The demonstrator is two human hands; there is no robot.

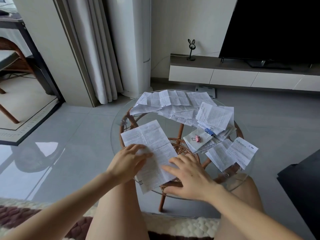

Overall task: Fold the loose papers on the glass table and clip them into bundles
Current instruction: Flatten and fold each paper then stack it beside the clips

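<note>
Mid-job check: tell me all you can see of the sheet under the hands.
The sheet is white paper, densely printed in small text, with a small barcode at its near end. It lies unfolded and flat on the glass table, crossed by old crease lines, its long side running diagonally away. Its near end reaches the table's rim. The left hand rests on its left edge, and the right hand presses its right edge with straight fingers.

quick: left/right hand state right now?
Left hand: open, fingers resting on the unfolded sheet.
Right hand: open, fingers flat on the same sheet.
</note>
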